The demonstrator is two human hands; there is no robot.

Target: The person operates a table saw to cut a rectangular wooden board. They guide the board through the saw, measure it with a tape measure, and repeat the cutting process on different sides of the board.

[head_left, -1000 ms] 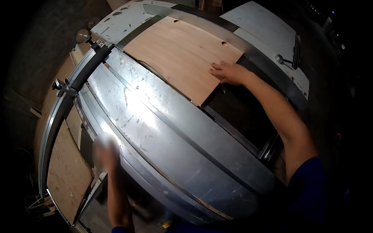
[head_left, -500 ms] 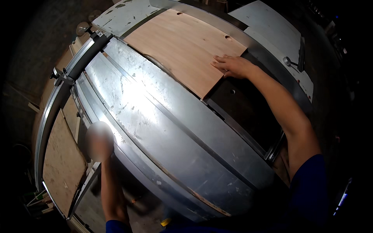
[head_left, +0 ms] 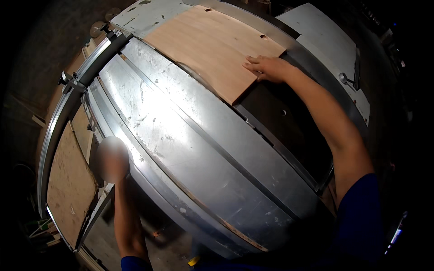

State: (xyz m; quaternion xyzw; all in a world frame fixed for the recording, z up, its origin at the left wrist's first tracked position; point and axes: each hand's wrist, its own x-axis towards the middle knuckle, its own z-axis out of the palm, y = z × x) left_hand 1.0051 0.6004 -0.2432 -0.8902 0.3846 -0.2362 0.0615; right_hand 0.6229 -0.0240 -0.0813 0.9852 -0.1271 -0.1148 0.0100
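A light brown wooden panel [head_left: 203, 47] lies flat at the far side of a metal machine table [head_left: 199, 122]. Two round notches show near its far edge. My right hand [head_left: 271, 70] rests at the panel's right end, fingers spread over its top and the thumb side by the edge. Along the panel's near long edge runs a curved strip [head_left: 192, 72], too unclear to name. My left hand [head_left: 113, 160] is over the near left side of the metal table, beside a raised rail; a blur covers its fingers, so what it touches is hidden.
A curved metal fence rail [head_left: 58, 122] with black clamp knobs [head_left: 63, 77] spans the left side. Below it lies a worn brown board [head_left: 72, 189]. A dark recessed surface [head_left: 289, 131] is right of the panel; a pale machine cover [head_left: 321, 34] stands at far right.
The panel and my right hand have moved slightly away and to the left along the table. My left hand has shifted a little up and left.
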